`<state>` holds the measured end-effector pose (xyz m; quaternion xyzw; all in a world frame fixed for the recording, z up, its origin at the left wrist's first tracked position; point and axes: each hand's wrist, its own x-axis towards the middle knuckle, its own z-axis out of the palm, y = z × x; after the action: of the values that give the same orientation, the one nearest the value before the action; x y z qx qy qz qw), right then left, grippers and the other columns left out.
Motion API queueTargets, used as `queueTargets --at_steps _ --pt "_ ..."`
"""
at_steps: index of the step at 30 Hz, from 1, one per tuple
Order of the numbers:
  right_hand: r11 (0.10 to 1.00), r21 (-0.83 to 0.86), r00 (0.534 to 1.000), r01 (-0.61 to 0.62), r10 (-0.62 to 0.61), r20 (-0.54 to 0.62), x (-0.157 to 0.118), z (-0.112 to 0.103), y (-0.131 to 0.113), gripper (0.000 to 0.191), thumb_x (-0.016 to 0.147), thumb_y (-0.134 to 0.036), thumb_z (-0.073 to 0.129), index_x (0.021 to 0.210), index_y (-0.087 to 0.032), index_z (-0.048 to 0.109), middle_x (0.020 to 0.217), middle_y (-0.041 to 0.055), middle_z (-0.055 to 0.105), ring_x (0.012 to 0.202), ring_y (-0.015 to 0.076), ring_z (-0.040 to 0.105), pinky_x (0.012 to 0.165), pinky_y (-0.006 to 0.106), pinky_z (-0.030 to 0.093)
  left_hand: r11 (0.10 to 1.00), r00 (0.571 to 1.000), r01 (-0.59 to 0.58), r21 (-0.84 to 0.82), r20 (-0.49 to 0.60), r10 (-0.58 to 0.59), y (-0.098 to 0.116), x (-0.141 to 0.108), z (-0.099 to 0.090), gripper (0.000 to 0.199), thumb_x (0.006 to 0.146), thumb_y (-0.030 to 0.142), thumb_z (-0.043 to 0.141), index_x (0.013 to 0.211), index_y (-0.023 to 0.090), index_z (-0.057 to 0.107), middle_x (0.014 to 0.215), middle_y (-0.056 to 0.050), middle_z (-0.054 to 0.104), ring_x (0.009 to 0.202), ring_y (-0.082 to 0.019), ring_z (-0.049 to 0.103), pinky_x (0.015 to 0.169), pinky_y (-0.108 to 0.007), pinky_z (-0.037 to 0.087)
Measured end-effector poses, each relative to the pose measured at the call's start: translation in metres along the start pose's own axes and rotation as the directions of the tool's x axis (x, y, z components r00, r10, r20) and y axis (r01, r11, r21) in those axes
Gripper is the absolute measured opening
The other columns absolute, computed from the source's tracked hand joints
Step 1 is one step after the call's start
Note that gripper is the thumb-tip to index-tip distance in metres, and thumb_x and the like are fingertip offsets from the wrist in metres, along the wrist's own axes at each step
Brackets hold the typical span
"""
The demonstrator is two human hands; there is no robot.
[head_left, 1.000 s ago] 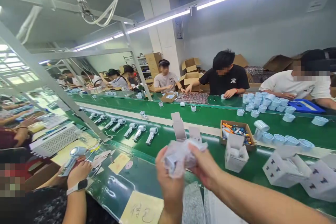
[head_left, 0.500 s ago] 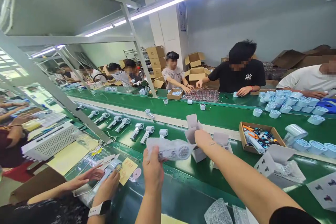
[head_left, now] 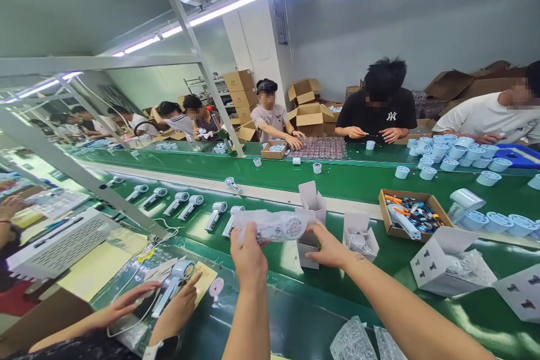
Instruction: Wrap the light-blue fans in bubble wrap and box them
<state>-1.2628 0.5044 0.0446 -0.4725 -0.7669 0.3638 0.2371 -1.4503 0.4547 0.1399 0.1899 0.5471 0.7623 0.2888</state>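
My left hand [head_left: 250, 256] is closed round one end of a handheld fan in a clear plastic bag [head_left: 278, 226]. The fan's round head shows through the bag on the right. Behind it stands an open white box [head_left: 311, 197] with its flap up, partly hidden by the bagged fan. My right hand [head_left: 331, 244] grips the box at its right side, the thumb low on its front and the fingers near the bag's end. To the right, another open white box [head_left: 360, 239] has clear wrapping inside.
Handheld fans [head_left: 181, 202] lie in a row on the green belt [head_left: 270, 177]. A carton of tools [head_left: 415, 214] and a white box with bubble wrap [head_left: 451, 264] stand right. A co-worker's hands [head_left: 177, 304] hold a fan at left. Blue cups [head_left: 459, 152] pile up opposite.
My right hand has drawn back from the top of the white box to its right side. The bagged fan stays in my left hand. The view has shifted slightly.
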Motion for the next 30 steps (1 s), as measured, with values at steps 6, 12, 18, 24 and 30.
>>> queueTargets --at_steps 6,12,18,24,30 --pt "0.990 0.107 0.995 0.095 -0.093 -0.021 0.035 0.018 -0.008 0.065 0.064 -0.012 0.068 0.124 -0.018 0.044 0.129 0.0119 0.051 0.121 0.0252 0.049 0.103 0.038 0.038 0.977 0.975 -0.214 0.021 -0.060 0.215 0.018 -0.002 -0.002 0.032 0.068 0.038 0.067 0.091 0.019 0.053 0.077 0.003 0.058 0.058 -0.010 0.055 0.044 -0.019 0.043" --pt "0.981 0.172 0.996 0.090 -0.093 0.008 0.056 0.039 -0.008 0.069 0.058 -0.012 0.070 0.121 -0.020 0.043 0.121 0.0091 0.056 0.111 0.0277 0.057 0.090 0.036 0.046 0.830 0.914 -0.375 0.412 0.314 0.257 -0.029 0.032 -0.010 0.030 0.075 0.043 0.061 0.090 0.019 0.052 0.073 0.002 0.056 0.060 -0.013 0.055 0.055 -0.025 0.048" --pt "0.988 0.152 0.999 0.035 -0.034 -0.007 0.044 0.039 0.001 0.063 0.061 -0.014 0.069 0.116 -0.021 0.038 0.101 0.0053 0.062 0.094 0.0263 0.062 0.077 0.034 0.046 0.433 0.757 -0.650 0.624 0.486 0.437 -0.060 0.032 -0.006 0.010 0.079 0.026 0.052 0.086 0.019 0.053 0.088 -0.009 0.057 0.090 -0.025 0.057 0.084 -0.040 0.047" --pt "0.989 0.140 0.997 0.041 -0.032 -0.067 0.037 0.036 0.001 0.057 0.062 -0.017 0.071 0.108 -0.022 0.038 0.099 0.0052 0.062 0.092 0.0251 0.062 0.075 0.033 0.046 -0.133 0.752 -0.630 0.765 0.644 0.143 -0.056 0.000 0.045 0.015 0.086 0.019 0.048 0.098 0.016 0.058 0.098 -0.012 0.057 0.091 -0.024 0.058 0.075 -0.033 0.047" --pt "0.995 0.101 0.994 0.023 -0.011 -0.110 0.025 0.037 -0.005 0.057 0.071 -0.018 0.065 0.121 -0.018 0.037 0.117 0.0151 0.058 0.103 0.0262 0.060 0.082 0.037 0.048 -0.163 0.765 -0.640 0.751 0.643 -0.036 -0.061 -0.017 0.031 0.037 0.090 0.040 0.048 0.112 0.014 0.062 0.113 -0.019 0.058 0.108 -0.033 0.054 0.085 -0.045 0.045"
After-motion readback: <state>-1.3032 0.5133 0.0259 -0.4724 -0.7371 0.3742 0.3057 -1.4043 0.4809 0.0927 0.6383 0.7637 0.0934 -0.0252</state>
